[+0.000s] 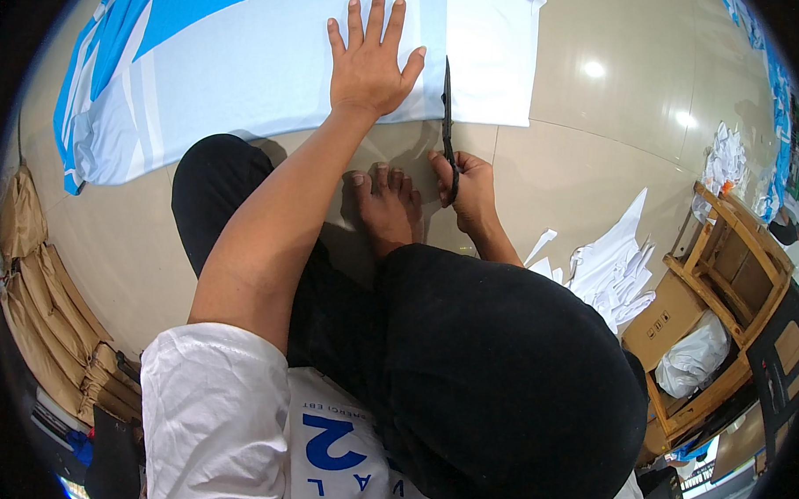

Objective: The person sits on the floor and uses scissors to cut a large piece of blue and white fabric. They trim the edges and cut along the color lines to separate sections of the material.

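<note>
My left hand (375,68) lies flat, fingers spread, on a pale blue and white fabric (247,77) with bright blue panels, spread on the tiled floor. My right hand (463,186) grips black scissors (449,128) by the handles, just beyond the fabric's near edge. The blades point away from me along a band at the fabric's right part; whether they are open is unclear. My bare foot (388,209) is between my hands, below the fabric.
A pile of white scraps (610,266) lies to the right. Beyond it stand a wooden frame (756,249) with a cardboard box (670,312) and white plastic bag (690,356). Folded tan material (50,308) is at the left, more white scraps (724,160) at the upper right.
</note>
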Demonstrator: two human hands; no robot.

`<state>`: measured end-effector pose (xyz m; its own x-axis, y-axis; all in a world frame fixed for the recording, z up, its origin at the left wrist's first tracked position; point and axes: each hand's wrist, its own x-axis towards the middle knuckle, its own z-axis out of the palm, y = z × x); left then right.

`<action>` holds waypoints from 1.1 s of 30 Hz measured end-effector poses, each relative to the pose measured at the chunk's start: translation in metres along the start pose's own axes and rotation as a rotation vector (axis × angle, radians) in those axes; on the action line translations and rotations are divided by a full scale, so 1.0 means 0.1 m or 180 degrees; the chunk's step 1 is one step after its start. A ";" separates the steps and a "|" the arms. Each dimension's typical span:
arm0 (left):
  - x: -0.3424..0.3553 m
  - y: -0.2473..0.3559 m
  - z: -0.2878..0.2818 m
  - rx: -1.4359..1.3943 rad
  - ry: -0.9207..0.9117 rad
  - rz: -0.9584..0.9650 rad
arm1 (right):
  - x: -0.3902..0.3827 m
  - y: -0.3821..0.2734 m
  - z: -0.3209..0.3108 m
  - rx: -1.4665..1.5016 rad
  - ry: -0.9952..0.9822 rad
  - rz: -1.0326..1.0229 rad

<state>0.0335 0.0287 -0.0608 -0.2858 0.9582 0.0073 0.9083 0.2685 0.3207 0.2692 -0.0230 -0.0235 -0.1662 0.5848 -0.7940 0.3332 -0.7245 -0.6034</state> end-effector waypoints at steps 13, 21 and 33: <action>0.00 0.00 0.00 -0.0079 0.0091 0.0023 | 0.14 -0.21 0.05 0.0024 0.0022 -0.0060; -0.02 -0.01 -0.01 -0.0136 0.0227 0.0064 | 0.16 -0.21 0.05 0.0084 -0.0029 -0.0078; -0.02 -0.01 -0.03 -0.0139 0.0157 0.0052 | 0.27 -0.38 0.09 0.0121 -0.0049 -0.0224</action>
<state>0.0323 0.0264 -0.0582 -0.2867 0.9562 0.0592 0.8991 0.2473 0.3612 0.2437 0.0172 -0.0224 -0.2024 0.6292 -0.7504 0.2846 -0.6954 -0.6599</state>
